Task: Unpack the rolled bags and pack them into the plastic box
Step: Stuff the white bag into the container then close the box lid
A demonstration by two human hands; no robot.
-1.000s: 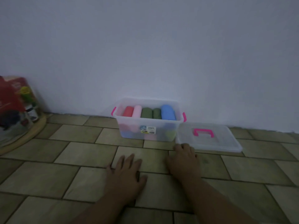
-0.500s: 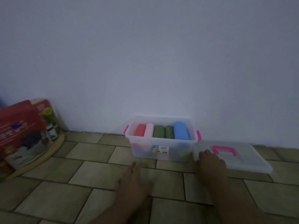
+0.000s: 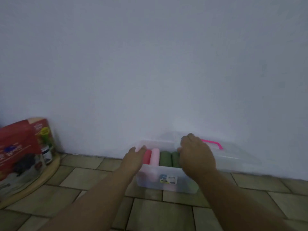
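Note:
The clear plastic box (image 3: pixel 150 179) stands on the tiled floor against the wall. Inside it lie a red rolled bag (image 3: pixel 147 156), a pink one (image 3: pixel 154 156) and two green ones (image 3: pixel 165 158) side by side; anything further right is hidden behind my right hand. My right hand (image 3: pixel 195 154) grips the left edge of the clear lid (image 3: pixel 236 154) with its pink handle (image 3: pixel 212 142), and the lid is raised and tilted over the box's right end. My left hand (image 3: pixel 135 157) is at the box's left rim, fingers apart and holding nothing.
A red carton (image 3: pixel 16 147) and a small jar (image 3: pixel 46 152) rest on a round wooden board (image 3: pixel 48 170) at the far left. A plain wall (image 3: pixel 150 72) rises right behind the box. Tiled floor (image 3: pixel 158 214) spreads in front of it.
My right hand has picked the lid up off the floor and carried it over the box. My left hand left the floor and reached the box's left rim. The view has tilted up.

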